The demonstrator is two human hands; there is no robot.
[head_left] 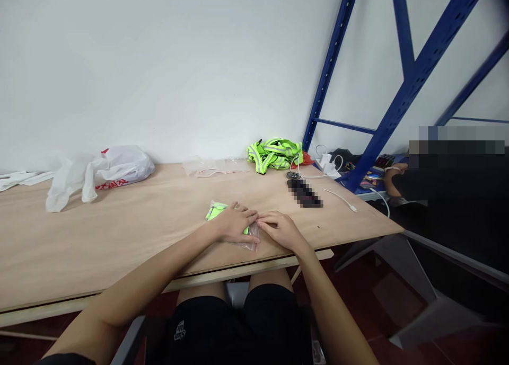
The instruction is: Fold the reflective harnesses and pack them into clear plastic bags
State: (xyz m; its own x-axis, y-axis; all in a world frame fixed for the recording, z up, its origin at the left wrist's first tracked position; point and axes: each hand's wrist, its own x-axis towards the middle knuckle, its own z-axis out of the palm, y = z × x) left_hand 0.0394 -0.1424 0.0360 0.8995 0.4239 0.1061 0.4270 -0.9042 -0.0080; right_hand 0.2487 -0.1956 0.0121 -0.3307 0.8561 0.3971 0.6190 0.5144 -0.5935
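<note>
A small clear plastic bag (217, 210) with a folded neon-green item inside lies flat on the wooden table (119, 232) near its front edge. My left hand (234, 223) rests palm down on top of the bag, covering most of it. My right hand (280, 230) lies beside it, fingertips pressing on the bag's right end where the two hands meet. Only the bag's upper left corner and lower edge show.
A pile of neon-green reflective straps (273, 154) and empty clear bags (214, 166) lie at the back. White plastic bags (105, 175) sit at the left. A blurred dark object (304, 193) and white cable (341, 198) lie right. Blue racking (397, 89) and another person (453, 179) are at right.
</note>
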